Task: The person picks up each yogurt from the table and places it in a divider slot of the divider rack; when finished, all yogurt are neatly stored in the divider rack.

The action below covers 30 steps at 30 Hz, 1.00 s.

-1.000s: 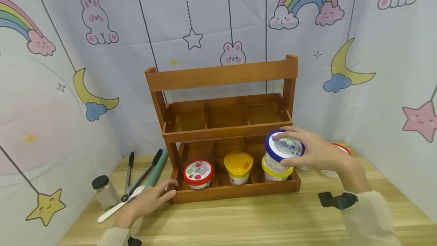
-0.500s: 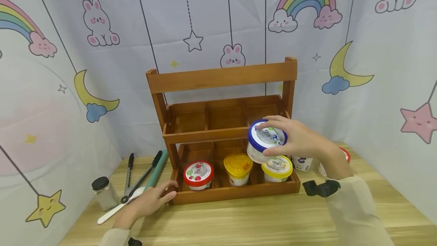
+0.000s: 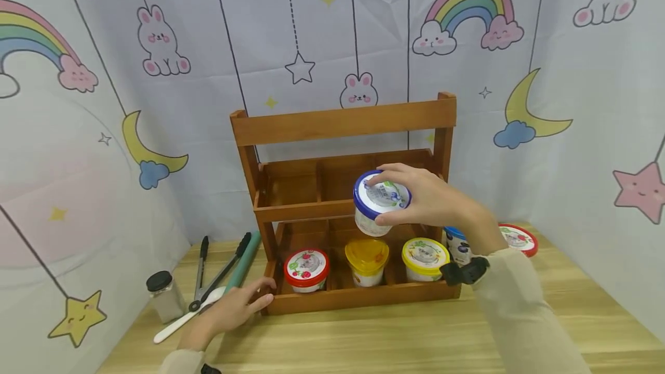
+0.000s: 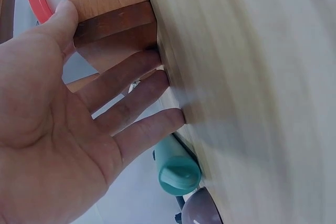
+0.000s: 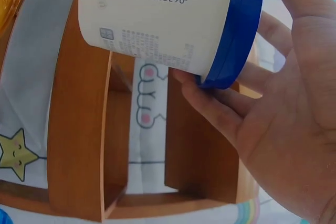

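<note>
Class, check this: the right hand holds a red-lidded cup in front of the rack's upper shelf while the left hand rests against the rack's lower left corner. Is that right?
Not quite. The cup in the right hand has a blue lid, as the head view shows; the red-lidded cup sits in the rack. The left hand does rest against the lower left corner.

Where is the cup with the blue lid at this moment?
In the head view, the blue-lidded cup is held in the right hand, in the air before the rack's upper shelf, above the yellow-lidded cup.

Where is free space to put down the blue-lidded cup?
Free: the upper shelf compartments, and bare table before the rack. Crowded: the lower front row, with red-lidded cup, yellow cup and yellow-rimmed cup.
</note>
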{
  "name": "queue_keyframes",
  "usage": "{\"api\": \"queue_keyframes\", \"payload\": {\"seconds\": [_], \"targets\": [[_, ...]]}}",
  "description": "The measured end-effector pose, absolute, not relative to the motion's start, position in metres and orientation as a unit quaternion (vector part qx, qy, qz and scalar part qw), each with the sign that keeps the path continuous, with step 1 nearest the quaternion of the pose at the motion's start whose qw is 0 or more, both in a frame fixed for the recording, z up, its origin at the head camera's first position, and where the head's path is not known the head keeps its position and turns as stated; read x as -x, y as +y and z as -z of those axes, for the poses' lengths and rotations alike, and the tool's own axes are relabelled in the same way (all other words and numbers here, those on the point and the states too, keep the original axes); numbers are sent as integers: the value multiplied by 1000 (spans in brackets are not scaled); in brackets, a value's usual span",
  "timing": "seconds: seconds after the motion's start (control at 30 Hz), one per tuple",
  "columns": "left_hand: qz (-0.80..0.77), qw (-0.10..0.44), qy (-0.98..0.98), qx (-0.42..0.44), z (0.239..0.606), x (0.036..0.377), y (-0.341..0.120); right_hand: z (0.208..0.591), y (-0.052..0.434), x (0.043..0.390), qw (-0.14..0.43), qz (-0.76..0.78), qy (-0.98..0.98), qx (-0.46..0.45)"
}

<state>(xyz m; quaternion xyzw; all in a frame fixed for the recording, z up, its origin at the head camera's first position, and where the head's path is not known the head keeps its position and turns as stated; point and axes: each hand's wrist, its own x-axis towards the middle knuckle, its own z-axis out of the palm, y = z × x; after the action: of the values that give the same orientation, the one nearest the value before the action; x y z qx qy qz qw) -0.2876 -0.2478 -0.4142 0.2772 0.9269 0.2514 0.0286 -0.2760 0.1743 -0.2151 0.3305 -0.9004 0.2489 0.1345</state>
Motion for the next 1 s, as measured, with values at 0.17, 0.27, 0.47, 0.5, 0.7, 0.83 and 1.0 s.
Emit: {"api": "queue_keyframes", "payload": {"seconds": [0.17,0.27,0.47,0.5,0.7,0.83,1.0], "targets": [[-253,29,927,-276,412,286,-248,206,161,282,142,-236,-902,-332],[-255,29,926,-277,411,285,-248,201,153,286,140,-235,-903,-332],[-259,26,925,-276,411,284,-250,192,135,290,140,-235,-904,-330],[-258,25,926,-275,411,284,-250,191,132,291,139,-235,-904,-330],[-258,25,926,-274,411,284,-253,189,111,297,142,-232,-903,-331],[-262,27,924,-277,412,284,-253,188,96,301,146,-235,-898,-343],[-272,31,916,-292,411,283,-250,191,80,305,161,-250,-891,-343]]}}
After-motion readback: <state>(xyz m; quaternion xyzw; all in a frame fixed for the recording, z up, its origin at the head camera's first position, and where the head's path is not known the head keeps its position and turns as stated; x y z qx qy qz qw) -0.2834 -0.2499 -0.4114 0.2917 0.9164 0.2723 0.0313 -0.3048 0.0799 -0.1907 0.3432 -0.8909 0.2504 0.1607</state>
